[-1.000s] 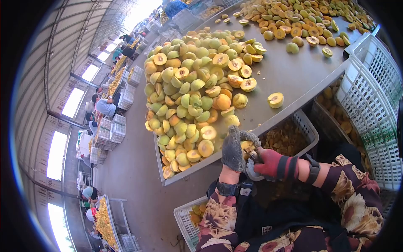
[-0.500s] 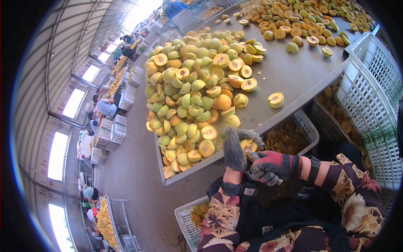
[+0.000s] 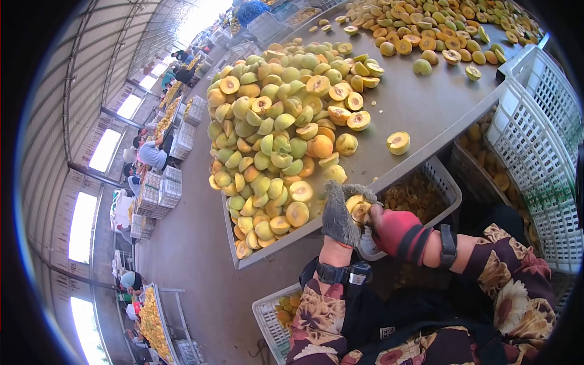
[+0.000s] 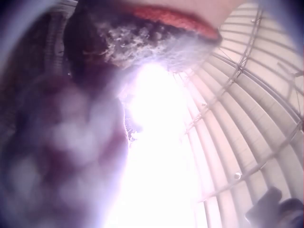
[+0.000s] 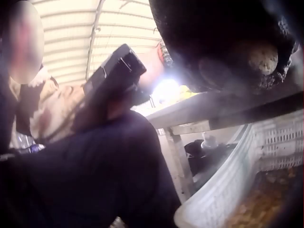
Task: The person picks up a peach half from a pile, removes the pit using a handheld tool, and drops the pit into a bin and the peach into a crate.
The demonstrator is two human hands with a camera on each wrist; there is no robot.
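Observation:
In the head view my left hand (image 3: 342, 216), in a grey glove, curls its fingers round a halved yellow fruit (image 3: 358, 208) beyond the table's near edge. My right hand (image 3: 398, 231), in a red and dark glove, meets the fruit from the right with its fingers curled; a tool seen there earlier is hidden now. A large heap of halved fruit (image 3: 283, 121) lies on the metal table (image 3: 420, 112), and one half (image 3: 398, 143) lies apart. In the left wrist view a gloved hand (image 4: 142, 42) is blurred by glare; the right wrist view shows a dark glove (image 5: 223, 47).
Below the table edge a white crate (image 3: 451, 188) holds yellow-brown pieces. Tall white crates (image 3: 535, 146) stand at the right, and a smaller crate (image 3: 267, 316) with fruit sits at lower left. More halves (image 3: 438, 27) cover the table's far end. Several people work at tables on the left.
The right hand has turned, its back now facing up, and the tool visible half a second ago is out of sight. The left hand keeps its grip on the fruit.

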